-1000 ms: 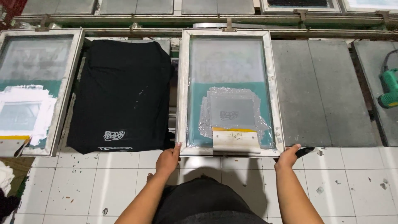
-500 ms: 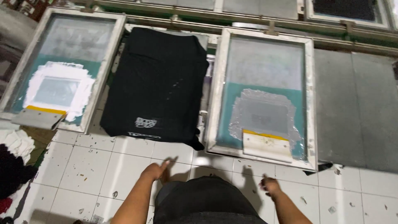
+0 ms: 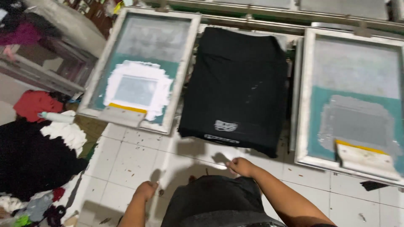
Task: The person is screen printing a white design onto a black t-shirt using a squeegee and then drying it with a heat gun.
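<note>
two printing screens (image 3: 145,69), two squeegees (image 3: 123,114), one black shirt (image 3: 240,86).
</note>
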